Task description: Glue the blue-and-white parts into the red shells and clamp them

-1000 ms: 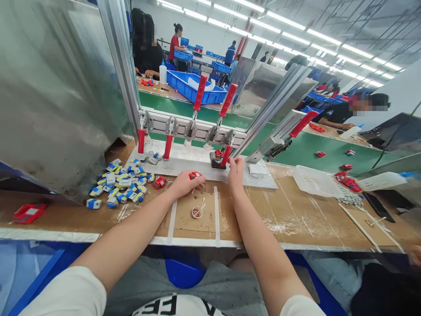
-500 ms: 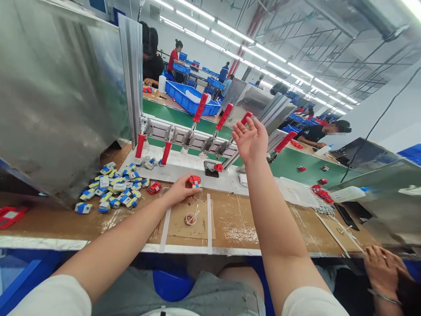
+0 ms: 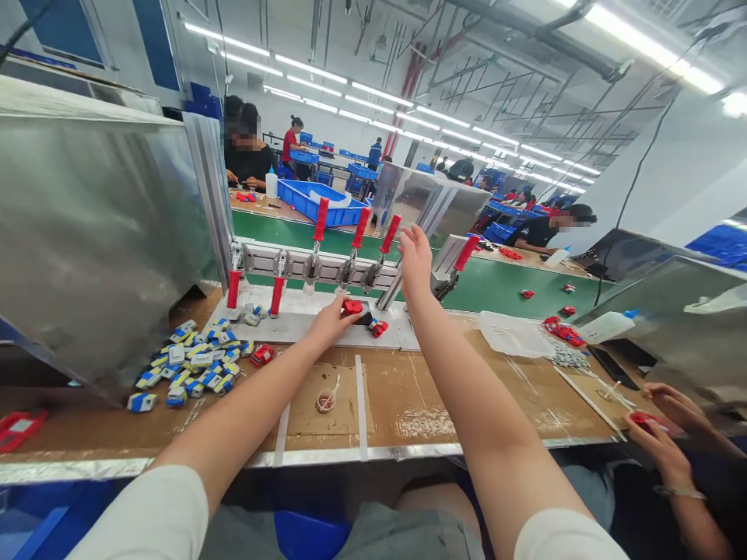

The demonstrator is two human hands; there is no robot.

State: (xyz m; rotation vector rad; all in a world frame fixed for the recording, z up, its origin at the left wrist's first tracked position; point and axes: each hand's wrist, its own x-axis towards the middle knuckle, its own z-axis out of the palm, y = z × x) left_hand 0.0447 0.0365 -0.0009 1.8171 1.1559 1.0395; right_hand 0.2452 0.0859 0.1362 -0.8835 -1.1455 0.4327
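My left hand is closed on a small red plastic part, holding it over a black pad on the white base plate. Just beyond it, another red part lies at the pad's edge. My right hand is raised with its fingers apart, close beside the red handle of an upright toggle clamp; whether they touch is unclear. More clamps with red handles line the metal rail.
Blue, white and yellow blocks are heaped at left, beside a red part. A small cup with a stick sits on taped cardboard. At right are a white tray, a bottle and a co-worker's hands.
My left hand has carried the red part forward from above the cardboard to the pad. My right hand has turned and stays raised by the clamp handle. The head view has shifted.
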